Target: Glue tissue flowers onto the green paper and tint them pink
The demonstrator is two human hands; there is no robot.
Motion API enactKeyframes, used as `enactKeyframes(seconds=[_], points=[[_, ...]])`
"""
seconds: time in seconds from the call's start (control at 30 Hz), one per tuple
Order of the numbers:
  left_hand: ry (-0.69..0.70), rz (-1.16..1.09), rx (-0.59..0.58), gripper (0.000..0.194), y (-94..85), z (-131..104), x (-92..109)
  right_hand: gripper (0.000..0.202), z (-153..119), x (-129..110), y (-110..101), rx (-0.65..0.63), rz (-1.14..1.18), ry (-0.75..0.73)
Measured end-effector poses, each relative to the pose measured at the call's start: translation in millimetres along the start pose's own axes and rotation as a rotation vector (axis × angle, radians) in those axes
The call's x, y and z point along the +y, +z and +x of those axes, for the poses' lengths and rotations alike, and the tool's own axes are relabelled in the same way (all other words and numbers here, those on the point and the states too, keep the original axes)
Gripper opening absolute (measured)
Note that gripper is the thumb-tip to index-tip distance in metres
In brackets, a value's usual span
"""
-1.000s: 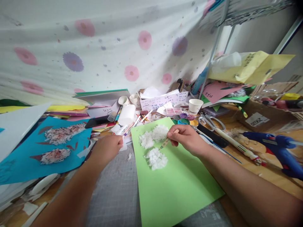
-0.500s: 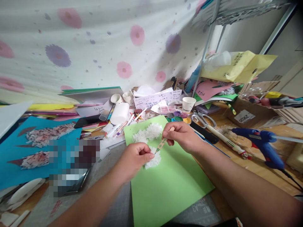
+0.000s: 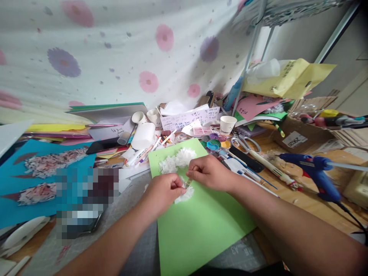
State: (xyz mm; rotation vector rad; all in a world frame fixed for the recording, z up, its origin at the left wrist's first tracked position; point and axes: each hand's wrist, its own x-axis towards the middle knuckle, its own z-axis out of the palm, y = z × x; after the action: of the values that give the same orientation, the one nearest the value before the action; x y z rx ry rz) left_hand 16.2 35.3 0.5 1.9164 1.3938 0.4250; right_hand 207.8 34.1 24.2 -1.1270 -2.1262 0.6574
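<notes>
Right hand point(image 3: 209, 173): fingers pinched on wooden stick point(image 3: 189, 181) | left hand point(image 3: 166, 193): nearly closed at stick's tip (grip unclear) | stick: over white paper tuft point(image 3: 184, 194) on green sheet point(image 3: 195, 234)

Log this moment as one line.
right hand: pinching small stick | left hand: fingertips by its lower end, grip unclear | work: white tufts on green paper | right side: blue glue gun

"A3" on gray cutting mat point(image 3: 129, 230). Box label point(image 3: 293, 140): approx "29020". White paper point(image 3: 186, 120): handwritten nos., mostly illegible.
</notes>
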Motion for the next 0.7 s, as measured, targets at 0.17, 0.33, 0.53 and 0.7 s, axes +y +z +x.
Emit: enactKeyframes(seconds=[0.17, 0.33, 0.53, 0.7], points=[[0.066, 0.086, 0.027, 0.012, 0.8, -1.1, -3.5, 0.017, -1.5, -5.9, 3.9, -0.088, -0.192, -0.056], [0.135, 0.183, 0.074, 0.012, -0.5, -3.7, -0.4, 0.022, -2.7, -14.4, 6.7, -0.152, -0.378, -0.186], [0.204, 0.252, 0.078, 0.006, -2.6, -8.6, 2.3, 0.021, -0.3, 1.6, 1.5, -0.07, 0.011, -0.055], [0.19, 0.282, 0.09, 0.013, -3.1, -10.9, 1.3, 0.024, 2.3, 13.6, -4.4, 0.085, 0.25, 0.071]])
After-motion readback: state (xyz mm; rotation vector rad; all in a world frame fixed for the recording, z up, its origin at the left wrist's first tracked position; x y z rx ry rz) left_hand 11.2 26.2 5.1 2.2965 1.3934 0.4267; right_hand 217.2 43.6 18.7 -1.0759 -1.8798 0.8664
